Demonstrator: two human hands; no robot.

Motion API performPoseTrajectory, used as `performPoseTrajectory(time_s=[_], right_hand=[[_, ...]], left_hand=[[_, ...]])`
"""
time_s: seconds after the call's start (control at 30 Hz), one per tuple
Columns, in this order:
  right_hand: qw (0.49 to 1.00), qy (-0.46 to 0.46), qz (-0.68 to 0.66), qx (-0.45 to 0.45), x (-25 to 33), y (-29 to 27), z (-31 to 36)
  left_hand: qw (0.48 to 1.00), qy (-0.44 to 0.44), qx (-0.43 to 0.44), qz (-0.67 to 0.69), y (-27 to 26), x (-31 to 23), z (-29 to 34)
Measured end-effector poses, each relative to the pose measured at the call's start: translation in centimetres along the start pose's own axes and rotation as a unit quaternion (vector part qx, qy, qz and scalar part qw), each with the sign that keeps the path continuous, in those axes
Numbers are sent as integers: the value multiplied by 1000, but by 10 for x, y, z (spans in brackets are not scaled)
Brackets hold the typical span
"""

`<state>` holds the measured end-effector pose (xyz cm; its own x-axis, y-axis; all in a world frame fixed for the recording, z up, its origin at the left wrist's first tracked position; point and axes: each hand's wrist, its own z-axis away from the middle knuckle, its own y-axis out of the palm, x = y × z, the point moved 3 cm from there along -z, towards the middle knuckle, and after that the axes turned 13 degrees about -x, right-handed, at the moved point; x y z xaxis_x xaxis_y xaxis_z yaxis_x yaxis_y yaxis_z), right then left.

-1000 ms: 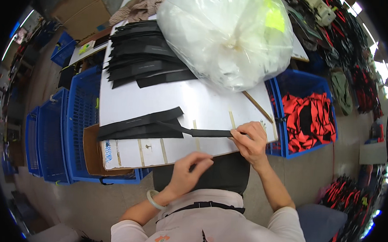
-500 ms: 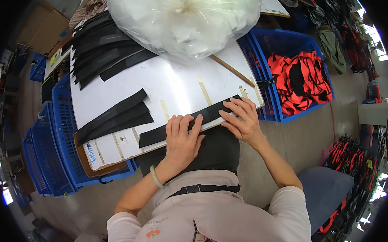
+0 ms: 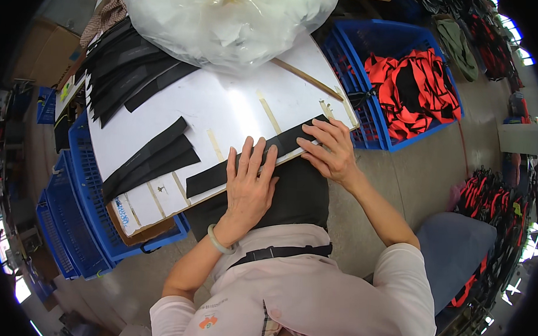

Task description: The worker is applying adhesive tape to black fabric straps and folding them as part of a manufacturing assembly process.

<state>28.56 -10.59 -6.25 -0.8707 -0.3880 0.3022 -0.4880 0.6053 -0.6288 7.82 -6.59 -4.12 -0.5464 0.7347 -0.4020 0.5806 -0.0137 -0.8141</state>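
A plump bag (image 3: pixel 227 25) and black stack (image 3: pixel 123 59) crowd the far side of our table (image 3: pixel 230 103) | our left hand (image 3: pixel 250 191) and right hand (image 3: pixel 334 154), fingers slightly parted, rest on a strip (image 3: pixel 288 140) along the table's near edge | right of the table, a blue crate (image 3: pixel 395 38) holds red-and-black pieces (image 3: pixel 443 88)

The white-topped table (image 3: pixel 223 109) bears tan tape strips (image 3: pixel 269 112). A single black strip (image 3: pixel 287 142) lies along the near edge, centre frame. Left of centre: a fanned group of black strips (image 3: pixel 152 157). Upper left: a larger black stack (image 3: pixel 123 65). Top centre: a filled translucent bag (image 3: pixel 227 22). Upper right of centre: a wooden stick (image 3: pixel 307 79).
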Motion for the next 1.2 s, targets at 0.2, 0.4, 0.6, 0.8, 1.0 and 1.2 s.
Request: performPoseTrajectory(time_s=[0.2,0.4,0.6,0.8,1.0,1.2], right_hand=[[1000,6,-1,1,0,1,3],[1000,-1,-3,-17,-1,3,4],[1000,-3,-13,-14,-1,3,3],[1000,-2,6,-12,-2,5,7],[1000,-3,2,-8,-1,6,6],[1000,-2,5,-9,-1,6,6]], left_hand=[[1000,-8,-13,16,13,-6,5],[999,16,-36,-6,17,-3,7],[997,-4,-61,-48,27,-8,9],[996,27,-71,-37,27,-5,10],[996,20,-78,-28,26,-4,12],[995,23,-90,-30,26,-7,9]])
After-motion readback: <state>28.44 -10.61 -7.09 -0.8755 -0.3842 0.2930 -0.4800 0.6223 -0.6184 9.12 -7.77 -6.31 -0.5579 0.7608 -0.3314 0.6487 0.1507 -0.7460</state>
